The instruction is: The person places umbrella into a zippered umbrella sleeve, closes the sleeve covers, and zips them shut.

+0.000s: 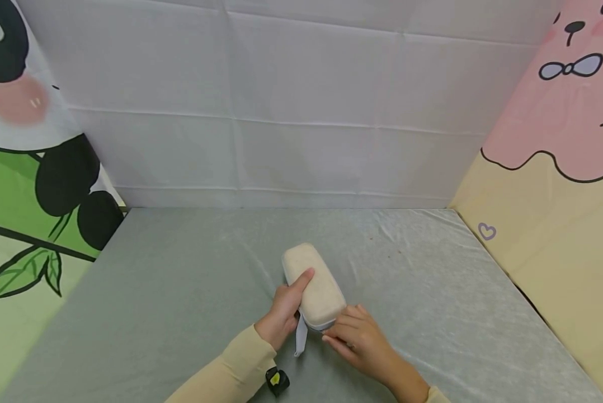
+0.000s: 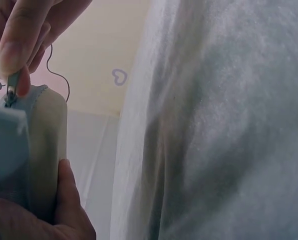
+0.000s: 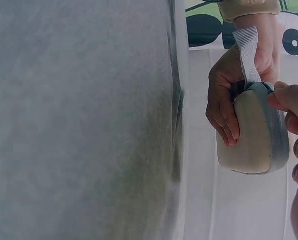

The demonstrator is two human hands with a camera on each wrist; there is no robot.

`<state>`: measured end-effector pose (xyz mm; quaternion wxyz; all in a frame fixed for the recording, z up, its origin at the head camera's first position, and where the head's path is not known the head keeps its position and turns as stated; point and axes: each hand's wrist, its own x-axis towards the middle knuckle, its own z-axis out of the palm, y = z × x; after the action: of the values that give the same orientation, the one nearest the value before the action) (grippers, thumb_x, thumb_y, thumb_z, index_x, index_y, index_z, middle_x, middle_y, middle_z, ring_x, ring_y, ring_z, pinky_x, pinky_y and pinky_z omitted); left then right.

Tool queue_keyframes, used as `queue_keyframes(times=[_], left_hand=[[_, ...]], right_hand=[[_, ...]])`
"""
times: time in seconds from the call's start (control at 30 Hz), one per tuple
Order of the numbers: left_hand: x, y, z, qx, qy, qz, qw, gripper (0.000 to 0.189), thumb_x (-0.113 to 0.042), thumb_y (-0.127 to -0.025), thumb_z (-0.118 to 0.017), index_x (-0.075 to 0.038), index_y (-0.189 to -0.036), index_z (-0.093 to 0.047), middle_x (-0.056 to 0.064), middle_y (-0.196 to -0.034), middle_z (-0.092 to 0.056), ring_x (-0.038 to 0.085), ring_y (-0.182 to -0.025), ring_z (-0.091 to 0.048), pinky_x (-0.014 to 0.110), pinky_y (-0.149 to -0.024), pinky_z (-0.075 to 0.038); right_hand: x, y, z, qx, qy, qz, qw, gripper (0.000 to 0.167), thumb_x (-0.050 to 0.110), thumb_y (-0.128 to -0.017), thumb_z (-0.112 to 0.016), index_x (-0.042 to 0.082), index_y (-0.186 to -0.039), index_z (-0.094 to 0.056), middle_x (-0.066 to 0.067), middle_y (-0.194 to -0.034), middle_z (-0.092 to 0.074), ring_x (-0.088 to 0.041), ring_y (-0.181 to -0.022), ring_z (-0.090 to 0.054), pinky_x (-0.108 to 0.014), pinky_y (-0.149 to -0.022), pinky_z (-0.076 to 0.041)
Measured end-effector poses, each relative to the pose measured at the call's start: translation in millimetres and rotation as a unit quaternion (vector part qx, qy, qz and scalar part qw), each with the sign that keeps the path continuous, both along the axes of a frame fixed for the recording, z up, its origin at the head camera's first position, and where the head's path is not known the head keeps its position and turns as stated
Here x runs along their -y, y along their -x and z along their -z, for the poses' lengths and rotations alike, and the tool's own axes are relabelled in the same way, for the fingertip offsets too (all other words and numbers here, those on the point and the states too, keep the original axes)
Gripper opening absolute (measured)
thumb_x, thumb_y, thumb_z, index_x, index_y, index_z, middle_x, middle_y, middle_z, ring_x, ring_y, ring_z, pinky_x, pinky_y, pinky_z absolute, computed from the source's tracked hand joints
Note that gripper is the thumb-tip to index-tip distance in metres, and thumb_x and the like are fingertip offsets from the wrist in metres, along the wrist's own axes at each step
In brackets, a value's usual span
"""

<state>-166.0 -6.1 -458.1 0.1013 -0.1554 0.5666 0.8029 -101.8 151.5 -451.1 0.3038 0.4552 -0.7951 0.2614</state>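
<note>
A cream, rounded zip case (image 1: 321, 294) with a grey-blue zip band is held over the table. My left hand (image 1: 284, 310) grips it from the left side, its thumb lying along the top face and the other fingers underneath. A pale grey ribbed loop strap (image 1: 301, 336) hangs from the near end of the case. At that end my right hand (image 1: 359, 338) pinches the metal zip pull (image 2: 12, 82) between thumb and fingers. The zip band (image 3: 276, 125) runs round the side of the case in the right wrist view.
Grey cloth (image 1: 180, 280) covers the table. A white fabric wall (image 1: 301, 157) stands behind it, with printed cartoon panels on the left and on the right (image 1: 543, 240). A small black device (image 1: 277, 381) sits at the left wrist.
</note>
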Motion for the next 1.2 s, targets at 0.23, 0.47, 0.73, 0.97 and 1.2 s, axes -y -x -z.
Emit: queue_keyframes(times=[0.23, 0.47, 0.73, 0.97, 1.2], left_hand=[[-0.5, -2.9, -4.2, -0.004, -0.013, -0.013, 0.9998, 0.065, -0.042, -0.080, -0.072, 0.008, -0.111, -0.045, 0.009, -0.088, -0.060, 0.014, -0.074, -0.059, 0.028, -0.070, -0.049], [-1.9, -5.8, -6.9, -0.008, -0.037, -0.021, 0.9991, 0.062, -0.039, -0.081, -0.071, 0.008, -0.111, -0.043, 0.008, -0.087, -0.060, 0.013, -0.072, -0.060, 0.027, -0.067, -0.050], [-3.2, -5.8, -6.2, -0.007, -0.049, -0.041, 0.9979, 0.061, -0.037, -0.082, -0.071, 0.008, -0.111, -0.044, 0.008, -0.086, -0.060, 0.013, -0.071, -0.060, 0.026, -0.066, -0.049], [-4.7, -6.5, -7.2, -0.014, -0.061, -0.052, 0.9967, 0.060, -0.036, -0.082, -0.070, 0.009, -0.112, -0.043, 0.008, -0.089, -0.059, 0.013, -0.073, -0.059, 0.025, -0.067, -0.049], [-5.5, -6.8, -7.4, -0.013, -0.062, -0.064, 0.9960, 0.063, -0.038, -0.082, -0.070, 0.010, -0.114, -0.043, 0.009, -0.092, -0.059, 0.013, -0.075, -0.059, 0.026, -0.070, -0.049]], right_hand=[[0.8, -0.2, 0.1, -0.009, 0.004, 0.009, 0.9999, 0.017, 0.026, -0.091, -0.062, 0.016, -0.081, -0.070, 0.011, -0.076, -0.059, -0.006, -0.069, -0.042, -0.018, -0.068, -0.026], [2.5, 0.6, 0.7, -0.015, 0.004, 0.011, 0.9998, 0.024, 0.030, -0.094, -0.057, 0.015, -0.080, -0.070, 0.011, -0.077, -0.060, -0.006, -0.069, -0.041, -0.018, -0.067, -0.025], [4.1, -0.5, 0.8, -0.017, 0.007, 0.020, 0.9996, 0.021, 0.029, -0.093, -0.059, 0.016, -0.080, -0.069, 0.011, -0.076, -0.060, -0.006, -0.068, -0.041, -0.018, -0.066, -0.024], [6.1, 1.6, 0.3, -0.033, 0.012, 0.014, 0.9993, 0.016, 0.024, -0.090, -0.063, 0.015, -0.079, -0.069, 0.009, -0.077, -0.061, -0.007, -0.068, -0.043, -0.019, -0.067, -0.026], [6.8, 2.5, 2.1, -0.038, 0.011, 0.015, 0.9991, 0.012, 0.022, -0.089, -0.065, 0.014, -0.080, -0.069, 0.009, -0.078, -0.062, -0.008, -0.069, -0.044, -0.020, -0.067, -0.027]])
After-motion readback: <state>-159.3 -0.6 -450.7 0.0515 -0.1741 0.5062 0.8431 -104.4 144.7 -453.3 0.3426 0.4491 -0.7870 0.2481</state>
